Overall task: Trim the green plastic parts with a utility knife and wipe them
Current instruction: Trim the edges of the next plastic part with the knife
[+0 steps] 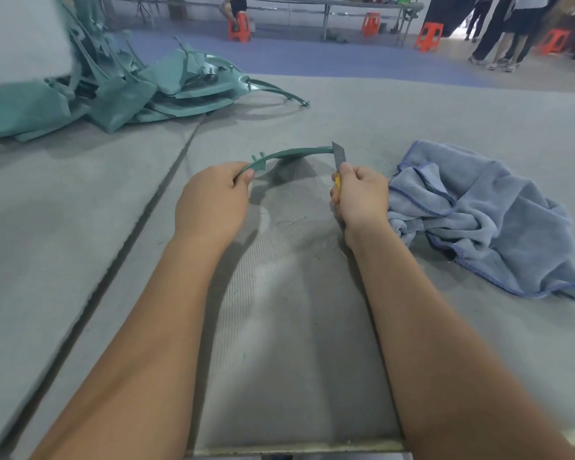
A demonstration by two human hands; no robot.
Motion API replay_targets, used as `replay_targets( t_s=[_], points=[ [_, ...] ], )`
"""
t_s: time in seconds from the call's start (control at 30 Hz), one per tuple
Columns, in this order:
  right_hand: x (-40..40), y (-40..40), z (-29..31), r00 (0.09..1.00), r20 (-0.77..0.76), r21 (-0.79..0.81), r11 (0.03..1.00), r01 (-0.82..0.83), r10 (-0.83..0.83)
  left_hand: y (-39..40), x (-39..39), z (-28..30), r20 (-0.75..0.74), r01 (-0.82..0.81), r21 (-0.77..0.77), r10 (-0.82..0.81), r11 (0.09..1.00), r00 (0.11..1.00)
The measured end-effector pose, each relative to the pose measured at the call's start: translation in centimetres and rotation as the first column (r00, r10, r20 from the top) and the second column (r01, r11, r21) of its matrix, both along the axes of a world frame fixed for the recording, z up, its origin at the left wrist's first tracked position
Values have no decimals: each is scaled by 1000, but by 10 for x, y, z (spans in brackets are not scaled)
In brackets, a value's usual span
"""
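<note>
**On the grey desk: a curved green strip held up to the knife**

On the grey padded desk (312, 104), which fills nearly the whole view and carries a dark seam running diagonally on its left side, the largest thing is the pile of green plastic parts (113, 91) at the far left, flat panels and thin curved strips stacked loosely, one long strip arcing out toward the middle. Next in size is the blue cloth (485, 220), crumpled on the right side of the desk, its near-left edge just beside the right wrist.

Both bare forearms reach in from the bottom edge. The left hand (213, 200) pinches the left end of a green curved strip (292, 152) between thumb and curled fingers, holding it raised above the desk so that it arches across to the right; two small tabs stand up from it near the held end. The right hand (359, 194) is curled round the yellow handle of the utility knife (339, 161), thumb up along it, and the grey blade points upward and meets the right end of the strip.

Fine green shavings (289, 224) lie scattered on the desk between the two wrists.

Beyond the desk, orange stools (429, 36) stand on the floor by a long table.
</note>
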State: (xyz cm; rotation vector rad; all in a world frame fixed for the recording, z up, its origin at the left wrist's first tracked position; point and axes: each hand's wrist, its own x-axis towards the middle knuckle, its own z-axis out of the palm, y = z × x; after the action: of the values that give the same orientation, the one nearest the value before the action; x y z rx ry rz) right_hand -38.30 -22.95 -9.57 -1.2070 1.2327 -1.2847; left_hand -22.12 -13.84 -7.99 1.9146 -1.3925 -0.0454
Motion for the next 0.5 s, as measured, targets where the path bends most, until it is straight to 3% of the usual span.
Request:
replay_targets(
  t_s=[0.27,0.4,0.5],
  points=[
    [0,2,-2,971,-41,-12,972,-235,234,0,-5,-1,50,17,5,-17,1000,999],
    [-1,-3,-3,998,51,26,999,-45,44,0,-4,-2,41,9,4,-9,1000,999],
    [0,-11,-6,998,-27,26,998,59,-58,-1,-2,-2,33,6,1,-6,1000,999]
  ],
)
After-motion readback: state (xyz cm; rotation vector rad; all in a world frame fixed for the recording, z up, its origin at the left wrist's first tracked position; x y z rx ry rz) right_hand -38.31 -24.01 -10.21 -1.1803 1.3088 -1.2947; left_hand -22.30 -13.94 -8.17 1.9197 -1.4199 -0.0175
